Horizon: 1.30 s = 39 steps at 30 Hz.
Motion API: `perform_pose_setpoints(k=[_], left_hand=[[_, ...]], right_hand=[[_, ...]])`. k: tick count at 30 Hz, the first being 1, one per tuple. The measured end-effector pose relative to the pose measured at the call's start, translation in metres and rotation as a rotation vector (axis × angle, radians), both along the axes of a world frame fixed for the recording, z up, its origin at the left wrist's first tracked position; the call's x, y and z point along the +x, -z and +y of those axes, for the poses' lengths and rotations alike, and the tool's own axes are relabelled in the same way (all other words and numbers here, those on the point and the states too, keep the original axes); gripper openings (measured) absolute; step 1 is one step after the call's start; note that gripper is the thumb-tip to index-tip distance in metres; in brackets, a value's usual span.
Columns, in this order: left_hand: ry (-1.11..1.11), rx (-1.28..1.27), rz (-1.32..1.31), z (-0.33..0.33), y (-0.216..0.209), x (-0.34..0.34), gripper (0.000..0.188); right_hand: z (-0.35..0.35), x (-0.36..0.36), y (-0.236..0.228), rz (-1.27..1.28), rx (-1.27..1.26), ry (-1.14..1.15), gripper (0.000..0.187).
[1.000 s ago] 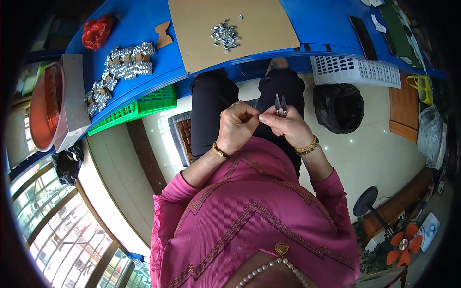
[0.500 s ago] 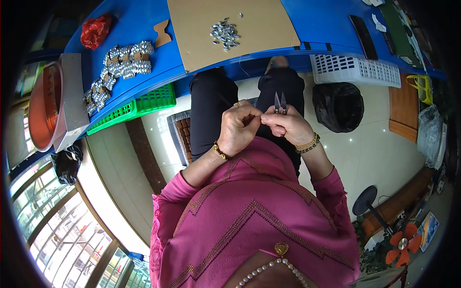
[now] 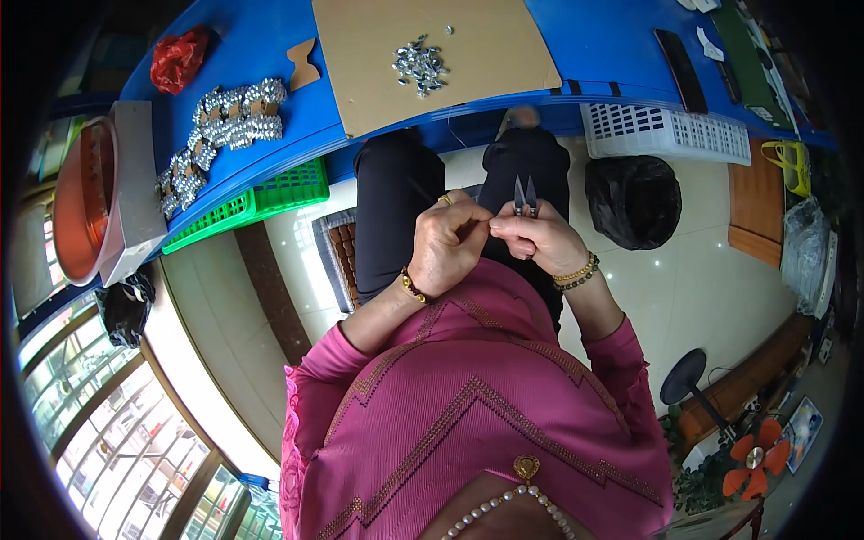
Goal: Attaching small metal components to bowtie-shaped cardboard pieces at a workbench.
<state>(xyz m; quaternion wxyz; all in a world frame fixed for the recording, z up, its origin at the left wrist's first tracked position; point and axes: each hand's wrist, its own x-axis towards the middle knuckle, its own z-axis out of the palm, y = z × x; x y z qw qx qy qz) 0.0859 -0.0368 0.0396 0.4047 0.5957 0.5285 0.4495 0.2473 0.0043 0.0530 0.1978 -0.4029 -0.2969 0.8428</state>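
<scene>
Fingertips [image 3: 486, 225] of both hands stayed pinched together over the lap, right hand [image 3: 540, 238] still gripping small pointed metal snips [image 3: 525, 195]; left hand [image 3: 448, 241] barely shifted.

You sit at a blue tabletop [image 3: 270, 54] over a glossy pale tiled floor [image 3: 702, 279]; barred windows [image 3: 99, 432] brighten your lower left.

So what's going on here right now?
A seated person in a pink top has both hands together over their lap. The right hand holds small snips, blades pointing up, while the left hand pinches something too small to make out against it. On the blue table ahead lie a cardboard sheet with a pile of small silvery pieces, and rows of finished silvery pieces to the left.
</scene>
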Motion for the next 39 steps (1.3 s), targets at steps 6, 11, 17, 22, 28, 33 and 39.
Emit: perform_pose_setpoints(k=[6,11,17,22,28,33,39], left_hand=[[-0.007,0.033,0.009,0.001,-0.004,0.001,0.013],[-0.016,0.093,0.048,0.002,-0.006,0.001,0.014],[-0.029,0.137,0.096,0.002,-0.006,0.002,0.013],[-0.038,0.157,0.1,0.002,-0.005,0.002,0.013],[-0.038,0.124,0.106,0.001,-0.005,0.002,0.013],[-0.041,0.067,0.104,0.0,-0.004,0.002,0.011],[0.031,0.014,0.009,0.003,-0.003,0.001,0.009]], right_hand=[[0.0,0.001,-0.001,0.0,-0.011,0.006,0.016],[0.0,0.001,0.0,0.015,-0.037,0.007,0.015],[-0.001,0.001,0.003,0.021,-0.046,0.042,0.014],[-0.002,0.001,0.007,0.032,-0.021,0.06,0.014],[-0.005,0.004,0.01,0.056,0.012,0.093,0.013],[-0.003,0.01,0.008,0.02,0.032,0.164,0.009],[0.002,0.007,0.005,-0.216,0.623,0.123,0.012]])
